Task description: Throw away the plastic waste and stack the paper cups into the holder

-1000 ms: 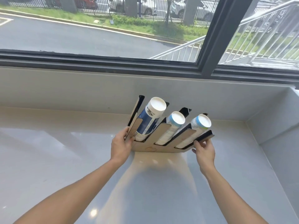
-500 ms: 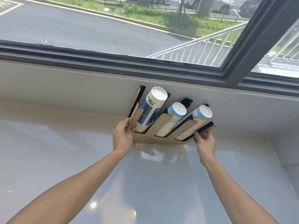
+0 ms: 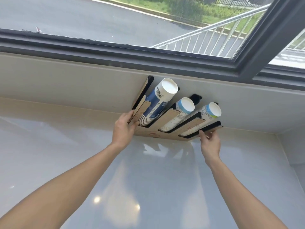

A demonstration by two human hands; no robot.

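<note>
Head view, looking down along both my bare forearms: I have the cup holder [image 3: 165, 134] gripped at its two near corners, right where the glossy pale counter [image 3: 148, 187] meets the low wall under the window [image 3: 115, 22]. My left hand [image 3: 123, 129] is clasped on the holder's near-left edge, thumb on top beside the first slot and fingers wrapped round the side. My right hand [image 3: 210, 144] pinches the near-right corner, thumb lying on the black end rail [image 3: 209, 128] and the other fingers curled underneath, where I cannot see them.

The holder is a tan board with black dividers. Its far end leans against the wall [image 3: 66, 83] and its near end is low, close to the counter; whether the near edge touches the counter I cannot tell. Three slots each carry a nested stack of paper cups, lying slanted with the closed bottoms pointing up toward the wall and the rims toward me. The left stack [image 3: 158, 104] is the fattest, white with a dark blue print, and its rims sit just beside my left thumb. The middle stack [image 3: 179, 116] is slimmer, with a pale blue band near its bottom. The right stack [image 3: 206, 114] shows blue and a touch of green at the same place and lies just left of the rail my right thumb presses.
</note>
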